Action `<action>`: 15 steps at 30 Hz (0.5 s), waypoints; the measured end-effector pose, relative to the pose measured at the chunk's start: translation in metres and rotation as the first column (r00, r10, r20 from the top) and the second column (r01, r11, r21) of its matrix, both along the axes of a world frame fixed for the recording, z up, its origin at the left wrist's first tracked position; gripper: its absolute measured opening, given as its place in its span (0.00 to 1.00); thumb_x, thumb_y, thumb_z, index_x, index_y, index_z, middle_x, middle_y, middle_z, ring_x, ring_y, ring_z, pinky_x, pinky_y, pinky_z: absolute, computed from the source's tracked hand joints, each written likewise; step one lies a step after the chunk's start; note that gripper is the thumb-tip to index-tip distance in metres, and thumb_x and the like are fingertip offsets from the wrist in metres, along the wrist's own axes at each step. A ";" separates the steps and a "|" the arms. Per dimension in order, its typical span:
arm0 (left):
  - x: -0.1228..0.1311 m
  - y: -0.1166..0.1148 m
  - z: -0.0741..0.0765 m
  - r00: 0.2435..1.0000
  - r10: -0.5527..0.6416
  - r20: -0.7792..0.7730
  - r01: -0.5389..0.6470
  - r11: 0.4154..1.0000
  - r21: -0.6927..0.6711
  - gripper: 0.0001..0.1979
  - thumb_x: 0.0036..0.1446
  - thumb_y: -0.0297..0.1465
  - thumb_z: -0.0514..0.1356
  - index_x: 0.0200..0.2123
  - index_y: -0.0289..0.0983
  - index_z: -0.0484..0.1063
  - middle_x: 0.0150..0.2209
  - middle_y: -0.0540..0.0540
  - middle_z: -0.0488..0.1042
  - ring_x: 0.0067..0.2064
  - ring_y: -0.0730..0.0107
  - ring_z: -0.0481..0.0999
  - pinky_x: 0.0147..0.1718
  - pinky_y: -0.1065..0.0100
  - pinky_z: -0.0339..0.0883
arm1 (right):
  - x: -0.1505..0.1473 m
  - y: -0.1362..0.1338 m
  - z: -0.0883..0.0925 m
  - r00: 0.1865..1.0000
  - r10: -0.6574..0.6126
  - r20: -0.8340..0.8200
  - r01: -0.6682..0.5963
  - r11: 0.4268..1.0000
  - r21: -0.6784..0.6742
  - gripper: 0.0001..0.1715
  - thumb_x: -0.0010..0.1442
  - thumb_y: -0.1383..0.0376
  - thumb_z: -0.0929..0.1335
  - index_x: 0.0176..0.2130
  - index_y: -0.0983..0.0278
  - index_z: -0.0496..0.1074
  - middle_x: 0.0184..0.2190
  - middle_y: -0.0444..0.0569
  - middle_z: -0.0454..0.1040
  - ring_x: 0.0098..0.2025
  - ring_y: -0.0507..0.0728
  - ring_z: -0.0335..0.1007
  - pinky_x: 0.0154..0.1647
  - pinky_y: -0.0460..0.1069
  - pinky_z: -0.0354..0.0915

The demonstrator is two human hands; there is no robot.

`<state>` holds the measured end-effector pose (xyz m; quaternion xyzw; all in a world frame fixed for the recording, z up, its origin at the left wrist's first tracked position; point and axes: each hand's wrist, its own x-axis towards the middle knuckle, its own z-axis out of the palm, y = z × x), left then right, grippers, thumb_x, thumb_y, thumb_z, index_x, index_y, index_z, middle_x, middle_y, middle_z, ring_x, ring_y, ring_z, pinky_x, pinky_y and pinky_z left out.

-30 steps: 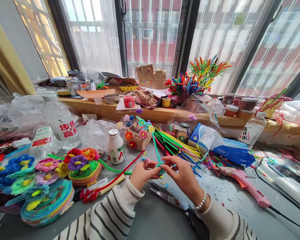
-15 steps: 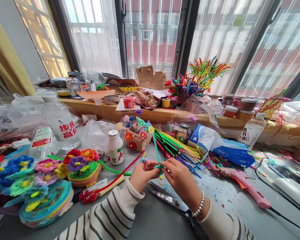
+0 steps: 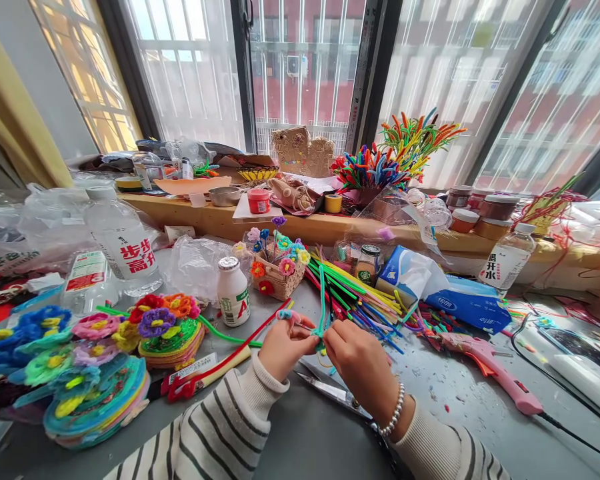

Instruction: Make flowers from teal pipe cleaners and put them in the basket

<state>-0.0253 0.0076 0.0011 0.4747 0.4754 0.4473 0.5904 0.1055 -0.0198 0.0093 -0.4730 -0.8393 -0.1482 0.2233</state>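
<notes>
A teal pipe cleaner stands upright between my hands, its lower part twisted into a small shape. My left hand pinches that twisted part from the left, with a bit of pink and blue fuzzy stem showing above its fingers. From the right, my right hand, with a beaded bracelet at the wrist, pinches the same pipe cleaner, fingertips close to the left ones. Just beneath the hands, scissors lie on the table, partly covered by my right forearm. Behind spreads a pile of loose coloured pipe cleaners.
Fuzzy flower pieces sit at left beside a white bottle and a water bottle. A small flower basket stands ahead. To the right are a pink glue gun with its cord and a blue tissue pack.
My right hand has turned, its back now more over the fingers, still at the teal pipe cleaner. The upright stem has shifted slightly right; the view has moved a little.
</notes>
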 end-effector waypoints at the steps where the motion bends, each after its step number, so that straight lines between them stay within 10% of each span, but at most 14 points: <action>1: 0.000 0.000 0.001 1.000 0.014 0.018 -0.014 1.000 -0.011 0.14 0.31 0.25 0.62 0.23 0.34 0.60 0.15 0.56 0.64 0.21 0.77 0.67 0.21 0.72 0.64 | 0.000 0.000 -0.001 1.000 0.009 -0.025 -0.009 1.000 0.006 0.12 0.54 0.71 0.58 0.21 0.65 0.63 0.20 0.46 0.64 0.24 0.52 0.59 0.24 0.45 0.53; 8: 0.003 0.000 -0.001 0.997 0.029 0.073 -0.036 0.994 0.103 0.15 0.31 0.26 0.62 0.24 0.34 0.60 0.23 0.52 0.66 0.27 0.75 0.69 0.28 0.70 0.65 | 0.006 0.004 -0.002 0.887 -0.051 -0.460 -0.034 0.984 -0.174 0.09 0.53 0.66 0.60 0.23 0.65 0.63 0.22 0.44 0.64 0.24 0.50 0.60 0.25 0.44 0.57; 15: 0.002 0.000 -0.006 0.996 0.076 -0.043 -0.061 0.956 0.287 0.08 0.35 0.28 0.60 0.22 0.34 0.63 0.26 0.49 0.69 0.26 0.74 0.69 0.28 0.70 0.66 | 0.004 0.000 0.008 0.946 0.046 -0.321 -0.022 0.997 0.079 0.12 0.52 0.65 0.62 0.39 0.64 0.65 0.32 0.48 0.67 0.34 0.55 0.57 0.35 0.49 0.55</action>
